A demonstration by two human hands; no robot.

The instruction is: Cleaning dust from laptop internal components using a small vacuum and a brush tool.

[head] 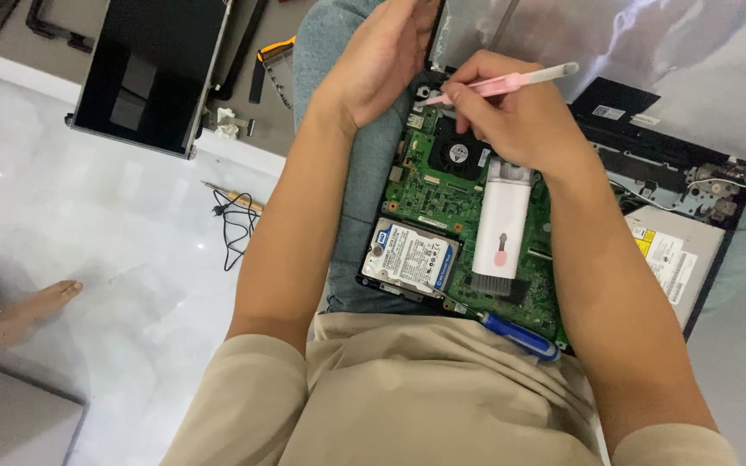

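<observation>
An opened laptop base with a green circuit board point(442, 185) rests across my lap. My right hand point(520, 112) pinches a thin pink and white cleaning pen point(511, 81), its tip pointing left near the board's top corner above the black fan point(457, 153). My left hand point(382, 56) grips the laptop's upper left edge. A white cleaning tool with a dark brush end point(501, 229) lies on the board. A silver hard drive point(409, 257) sits at the lower left, and a blue-handled screwdriver point(520, 337) lies at the board's near edge.
A detached dark screen panel point(148, 69) lies on the floor at upper left. A black cable point(235, 226) and a small tool lie beside it. The silver optical drive point(671, 259) is at right. Another person's bare foot point(19, 311) rests on the white floor at far left.
</observation>
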